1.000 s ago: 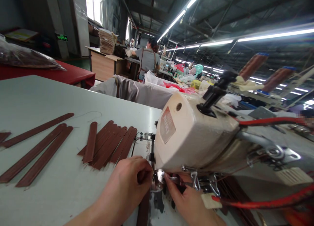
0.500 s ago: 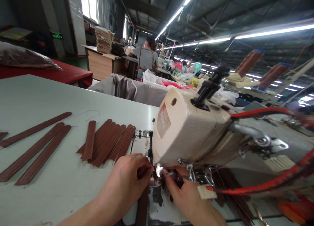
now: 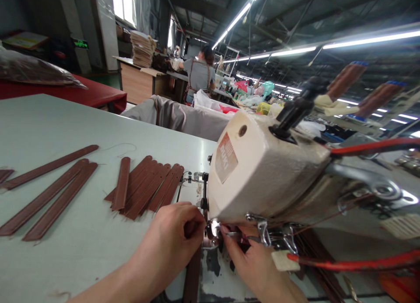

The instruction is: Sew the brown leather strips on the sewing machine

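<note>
Both my hands are at the needle area of a white sewing machine (image 3: 262,171). My left hand (image 3: 173,237) is closed in a pinch left of the needle bar; whatever its fingertips hold is too small to make out. My right hand (image 3: 252,259) reaches under the machine head from the right, thumb and fingers closed near the presser foot. Slim metal shows by its fingers, but I cannot tell what it is. A brown leather strap (image 3: 193,276) lies beneath my left hand on the machine bed, running toward me.
Brown stitched straps (image 3: 147,187) lie in a fanned pile left of the machine, with several more (image 3: 62,198) further left. A red hose (image 3: 348,262) crosses at right. Beyond the table (image 3: 75,128) stand a grey cloth-lined bin (image 3: 183,117) and a person (image 3: 200,73).
The view has shifted slightly, and the machine head appears a little larger and further right. Both hands keep nearly the same pose at the needle area.
</note>
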The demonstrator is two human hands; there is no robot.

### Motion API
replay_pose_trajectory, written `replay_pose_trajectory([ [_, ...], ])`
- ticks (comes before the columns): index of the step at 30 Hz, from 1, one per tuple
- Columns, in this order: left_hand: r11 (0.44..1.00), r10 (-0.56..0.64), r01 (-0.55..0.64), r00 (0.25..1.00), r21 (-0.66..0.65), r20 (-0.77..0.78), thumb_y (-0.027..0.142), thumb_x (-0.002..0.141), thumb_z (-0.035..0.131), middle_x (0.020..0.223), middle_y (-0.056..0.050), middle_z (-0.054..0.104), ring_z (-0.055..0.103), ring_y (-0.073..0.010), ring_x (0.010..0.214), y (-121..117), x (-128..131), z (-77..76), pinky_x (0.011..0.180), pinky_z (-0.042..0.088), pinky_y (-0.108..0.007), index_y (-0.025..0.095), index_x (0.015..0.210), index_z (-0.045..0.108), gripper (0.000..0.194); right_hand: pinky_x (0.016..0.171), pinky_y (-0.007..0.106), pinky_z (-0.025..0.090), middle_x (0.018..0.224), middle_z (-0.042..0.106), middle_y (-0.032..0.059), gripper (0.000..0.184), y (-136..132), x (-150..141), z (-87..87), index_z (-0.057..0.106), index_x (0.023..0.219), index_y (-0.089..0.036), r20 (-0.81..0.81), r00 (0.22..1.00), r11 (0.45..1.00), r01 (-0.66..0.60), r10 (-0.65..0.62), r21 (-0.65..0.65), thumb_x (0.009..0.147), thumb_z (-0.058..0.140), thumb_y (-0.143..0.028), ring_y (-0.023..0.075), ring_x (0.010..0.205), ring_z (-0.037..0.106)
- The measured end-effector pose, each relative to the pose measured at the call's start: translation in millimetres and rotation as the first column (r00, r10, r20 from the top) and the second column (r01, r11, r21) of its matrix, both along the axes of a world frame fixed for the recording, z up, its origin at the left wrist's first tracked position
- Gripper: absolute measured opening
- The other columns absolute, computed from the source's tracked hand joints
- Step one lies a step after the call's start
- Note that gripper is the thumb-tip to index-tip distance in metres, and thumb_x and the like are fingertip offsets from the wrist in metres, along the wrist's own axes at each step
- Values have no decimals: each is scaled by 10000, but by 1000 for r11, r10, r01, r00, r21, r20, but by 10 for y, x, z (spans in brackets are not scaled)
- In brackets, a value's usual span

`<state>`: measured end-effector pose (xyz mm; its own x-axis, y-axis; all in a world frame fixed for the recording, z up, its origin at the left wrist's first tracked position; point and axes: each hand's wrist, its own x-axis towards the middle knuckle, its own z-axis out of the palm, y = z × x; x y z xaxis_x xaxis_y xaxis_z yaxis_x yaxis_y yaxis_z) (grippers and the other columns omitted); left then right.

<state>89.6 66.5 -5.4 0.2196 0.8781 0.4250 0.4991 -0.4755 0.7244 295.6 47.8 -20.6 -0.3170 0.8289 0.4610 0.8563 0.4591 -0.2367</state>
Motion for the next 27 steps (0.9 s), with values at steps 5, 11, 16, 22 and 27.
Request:
replay_pose_trajectory([
  [5, 1000, 1, -1, 1000, 4, -30, -44, 683, 584, 498, 74, 413, 336, -59, 439, 14, 12, -30, 446, 254, -154, 144, 538, 564, 239, 803, 355, 587, 923, 754, 36, 215, 7, -33, -5, 720, 954, -290, -12, 1000, 1000, -3, 3, 1, 902, 511, -299, 241, 879, 715],
  [11, 998, -10, 7, 999, -56, -51, -9, 724, 594, 526, 61, 455, 364, -70, 459, 13, 12, -19, 469, 277, -167, 151, 575, 598, 220, 809, 322, 581, 939, 751, 45, 207, -8, 14, -59, 721, 974, -259, 49, 998, 994, 27, -32, 103, 898, 536, -316, 226, 875, 718],
  [16, 987, -26, 19, 999, -161, -41, 26, 759, 588, 550, 50, 510, 424, -84, 478, 5, 15, 3, 483, 303, -178, 160, 613, 618, 200, 739, 365, 599, 870, 754, 42, 249, -24, 78, -115, 725, 1019, -246, 162, 983, 991, 61, -80, 122, 897, 546, -368, 241, 773, 724],
  [22, 984, -10, -2, 997, -179, -71, -13, 745, 566, 573, 48, 511, 444, -89, 508, -18, 1, 43, 504, 308, -180, 161, 619, 606, 218, 757, 370, 591, 802, 753, 28, 262, -79, 62, -184, 740, 835, -251, 59, 988, 989, 142, -144, 35, 909, 540, -404, 253, 809, 725],
  [27, 988, -10, -1, 997, -154, -72, -32, 732, 571, 573, 49, 503, 441, -84, 504, -26, -3, 53, 499, 304, -173, 158, 603, 596, 231, 710, 351, 599, 786, 756, 43, 257, -71, 72, -200, 747, 866, -237, 73, 989, 992, 124, -126, 35, 899, 533, -376, 259, 758, 732],
])
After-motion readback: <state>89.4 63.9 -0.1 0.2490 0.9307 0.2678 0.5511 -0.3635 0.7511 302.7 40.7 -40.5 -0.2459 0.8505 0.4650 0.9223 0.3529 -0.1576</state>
